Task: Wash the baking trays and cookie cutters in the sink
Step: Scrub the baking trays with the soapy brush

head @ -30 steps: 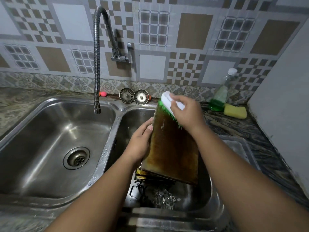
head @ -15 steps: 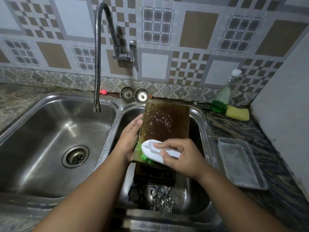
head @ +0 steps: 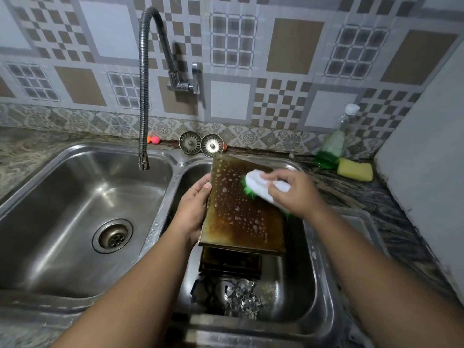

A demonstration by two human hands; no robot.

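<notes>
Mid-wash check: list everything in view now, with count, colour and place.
Baking tray: one, browned, soapy, held tilted over the right basin.
Stacked trays: count unclear, dark, in right basin beneath it.
Cookie cutters: several, silver, right basin's near end.
Scrub brush: one, white with green bristles, on the tray.
Double sink: one, steel.
Faucet: one, chrome, over left basin.
Sink strainers: two, steel, against the backsplash.
Soap bottle: one, green liquid, back right counter.
Sponge: one, yellow, beside bottle.
Left hand: holds tray's left edge.
Right hand: grips brush.
</notes>
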